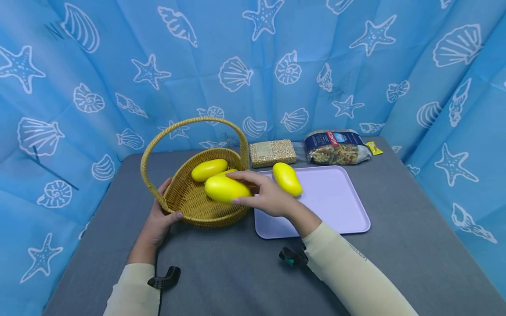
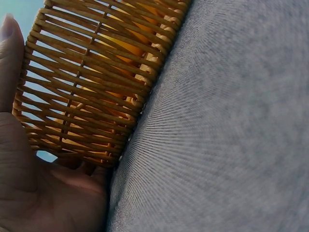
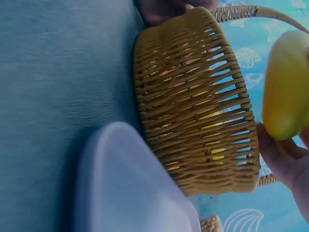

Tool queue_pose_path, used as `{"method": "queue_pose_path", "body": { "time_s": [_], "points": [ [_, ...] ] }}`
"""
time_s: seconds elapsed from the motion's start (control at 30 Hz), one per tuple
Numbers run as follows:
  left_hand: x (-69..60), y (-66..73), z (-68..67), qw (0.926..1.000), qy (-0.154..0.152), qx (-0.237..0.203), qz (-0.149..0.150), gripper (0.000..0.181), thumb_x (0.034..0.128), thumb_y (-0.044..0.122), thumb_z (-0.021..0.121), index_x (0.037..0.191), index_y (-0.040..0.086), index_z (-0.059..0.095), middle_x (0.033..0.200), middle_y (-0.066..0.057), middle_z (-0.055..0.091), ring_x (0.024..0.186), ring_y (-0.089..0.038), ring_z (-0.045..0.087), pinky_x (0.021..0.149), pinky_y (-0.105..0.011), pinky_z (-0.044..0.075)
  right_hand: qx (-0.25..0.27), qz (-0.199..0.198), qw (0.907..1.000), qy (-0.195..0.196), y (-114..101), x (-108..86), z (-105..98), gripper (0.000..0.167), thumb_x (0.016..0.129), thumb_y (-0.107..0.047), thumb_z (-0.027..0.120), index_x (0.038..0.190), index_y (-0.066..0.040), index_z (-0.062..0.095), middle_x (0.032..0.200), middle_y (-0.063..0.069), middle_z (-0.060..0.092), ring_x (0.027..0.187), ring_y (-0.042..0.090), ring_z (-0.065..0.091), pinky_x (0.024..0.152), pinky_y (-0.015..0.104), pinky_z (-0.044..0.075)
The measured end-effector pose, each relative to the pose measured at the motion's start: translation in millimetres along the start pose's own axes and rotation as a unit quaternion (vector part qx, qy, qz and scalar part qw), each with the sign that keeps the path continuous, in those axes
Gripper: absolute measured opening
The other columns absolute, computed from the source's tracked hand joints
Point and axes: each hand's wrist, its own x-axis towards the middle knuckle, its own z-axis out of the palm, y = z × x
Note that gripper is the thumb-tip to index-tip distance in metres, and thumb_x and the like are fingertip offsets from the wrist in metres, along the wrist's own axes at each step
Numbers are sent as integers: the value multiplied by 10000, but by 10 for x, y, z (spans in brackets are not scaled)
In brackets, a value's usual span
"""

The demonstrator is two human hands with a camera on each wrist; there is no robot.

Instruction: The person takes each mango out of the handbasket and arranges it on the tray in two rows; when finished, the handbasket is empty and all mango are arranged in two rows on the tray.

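A wicker basket (image 1: 197, 210) with a tall handle stands at the left of the table, two yellow mangoes (image 1: 208, 170) lying inside it. My left hand (image 1: 156, 221) grips its left side, thumb on the rim; in the left wrist view the palm is against the woven wall (image 2: 72, 87). Above the basket's right part, my right hand (image 1: 272, 197) holds another mango (image 1: 226, 189) between thumb and fingers. The right wrist view shows this mango (image 3: 286, 87) just over the rim. One more mango (image 1: 287, 179) rests on the lilac tray (image 1: 328, 210).
Behind the tray are a bag of grains (image 1: 272, 153) and a pasta bag (image 1: 336, 147), with a small yellow packet (image 1: 374, 148) beside it. A blue curtain (image 1: 269, 52) with shell prints hangs around the grey table (image 1: 221, 272).
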Motion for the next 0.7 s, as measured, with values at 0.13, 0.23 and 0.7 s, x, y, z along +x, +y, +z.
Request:
{"method": "queue_pose_path", "body": {
  "time_s": [0.13,0.23,0.7],
  "points": [
    [1,2,7,10000,-34,-58,41,1015,981,-131,729,1759,142,138,1725,-244,232,1440,-347,451,1049,-282,499,32,-35,9995,301,7,-172,-24,626,1013,-178,774,1599,-122,561,1578,32,550,1322,245,573,1066,523,497],
    [-4,-2,4,9999,-54,-72,63,1016,980,-125,736,1758,139,139,1724,-245,232,1435,-337,460,1048,-281,500,-52,-53,9992,395,19,-270,-41,627,1014,-161,779,1599,-118,557,1570,33,549,1341,252,556,1080,512,493],
    [3,-20,-13,10000,2,13,12,1024,974,-140,730,1760,151,142,1732,-221,242,1450,-350,440,1067,-283,484,-551,1,9940,944,-27,-626,-326,658,977,-75,836,1576,-125,568,1545,40,555,1301,299,566,1053,559,513]
  ]
}}
